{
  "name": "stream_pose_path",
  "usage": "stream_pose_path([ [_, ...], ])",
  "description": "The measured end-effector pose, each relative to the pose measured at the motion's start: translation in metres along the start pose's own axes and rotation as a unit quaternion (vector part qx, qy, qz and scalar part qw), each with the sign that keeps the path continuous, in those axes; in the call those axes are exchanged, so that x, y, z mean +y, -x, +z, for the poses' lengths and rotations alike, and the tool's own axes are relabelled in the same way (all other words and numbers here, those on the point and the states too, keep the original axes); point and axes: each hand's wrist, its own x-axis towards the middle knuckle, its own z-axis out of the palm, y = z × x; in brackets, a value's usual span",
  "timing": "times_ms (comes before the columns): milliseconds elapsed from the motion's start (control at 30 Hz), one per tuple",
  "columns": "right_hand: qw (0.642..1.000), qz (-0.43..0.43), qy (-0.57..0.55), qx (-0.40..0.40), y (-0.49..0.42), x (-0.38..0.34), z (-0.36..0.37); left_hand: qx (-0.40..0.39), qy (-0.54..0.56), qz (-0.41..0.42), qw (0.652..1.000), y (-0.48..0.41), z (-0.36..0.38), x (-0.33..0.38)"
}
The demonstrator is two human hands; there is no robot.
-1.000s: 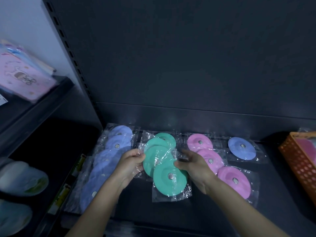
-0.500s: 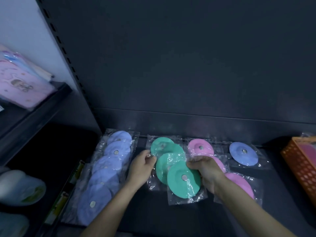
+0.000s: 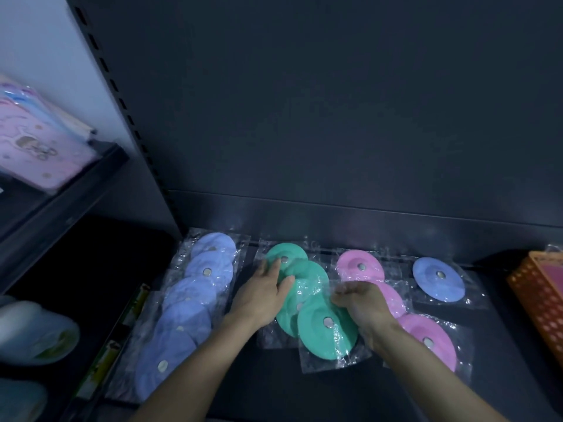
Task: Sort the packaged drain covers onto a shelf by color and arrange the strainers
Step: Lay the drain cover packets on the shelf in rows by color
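Three colour rows already lie on the shelf [image 3: 502,360]: blue covers [image 3: 195,300] leftmost, green covers [image 3: 326,327] in the middle, pink covers [image 3: 426,339] beside them. Likely left: one stray blue cover [image 3: 438,283] near the orange basket [image 3: 536,303], with bare shelf in front. Left hand [image 3: 262,300], grip flat and apart, presses the green row. Right hand [image 3: 365,303] curls at its wrap; whether that grip is clamped, I cannot tell.
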Motion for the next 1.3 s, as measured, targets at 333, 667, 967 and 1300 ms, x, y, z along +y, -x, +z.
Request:
stream_pose_path([
  [333,0.998,-0.006,-0.037,-0.042,0.0,0.004,0.003,0.121,0.168,-0.035,0.978,0.017,-0.012,0.002],
  [667,0.984,-0.056,0.165,-0.023,-0.003,0.008,0.021,0.126,0.178,-0.065,0.974,0.023,-0.007,-0.006],
  [967,0.944,-0.18,0.276,0.016,0.003,0.004,0.025,0.144,0.198,-0.075,0.966,0.024,-0.004,-0.011],
  [1300,0.967,-0.168,0.189,0.029,0.01,0.016,0.009,0.19,0.114,-0.05,0.974,0.043,0.0,-0.026],
])
